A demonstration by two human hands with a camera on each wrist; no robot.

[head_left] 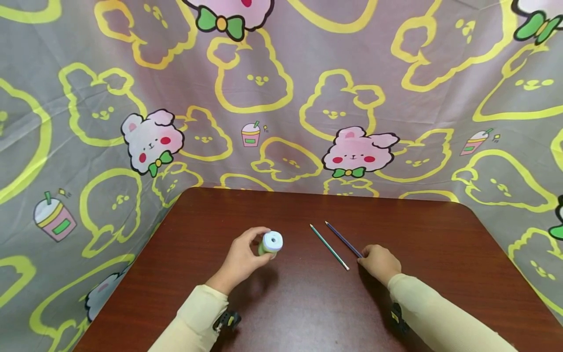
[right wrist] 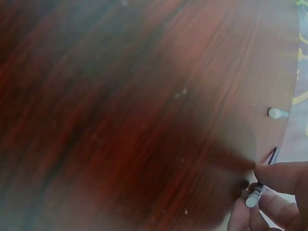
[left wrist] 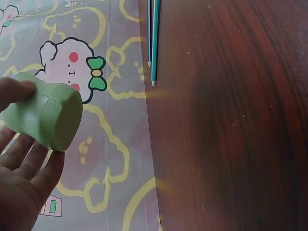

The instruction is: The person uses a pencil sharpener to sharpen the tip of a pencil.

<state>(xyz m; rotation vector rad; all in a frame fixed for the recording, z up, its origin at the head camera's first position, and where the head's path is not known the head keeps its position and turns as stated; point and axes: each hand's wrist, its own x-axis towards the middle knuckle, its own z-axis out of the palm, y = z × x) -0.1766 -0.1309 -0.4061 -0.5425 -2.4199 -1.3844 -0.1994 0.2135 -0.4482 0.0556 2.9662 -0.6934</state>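
Note:
My left hand [head_left: 239, 258] holds a small green pencil sharpener [head_left: 271, 242] above the table, thumb on one side and fingers on the other. Its white top with a dark round hole faces up in the head view; the left wrist view shows its smooth green base [left wrist: 65, 120]. With thumb and fingertips, my right hand [head_left: 380, 264] pinches a dark blue pencil [head_left: 344, 239] near its white-tipped end [right wrist: 252, 199]. The point of that pencil faces away from me. Beside it on the table lies a teal pencil [head_left: 329, 246], roughly parallel, its white end towards me.
A dark reddish-brown table [head_left: 299, 303] with rounded far corners carries all of this. Behind it and along both sides hangs a grey-pink cloth [head_left: 290, 117] printed with cartoon rabbits. Dark wrist devices show under both pale sleeves [head_left: 433, 305].

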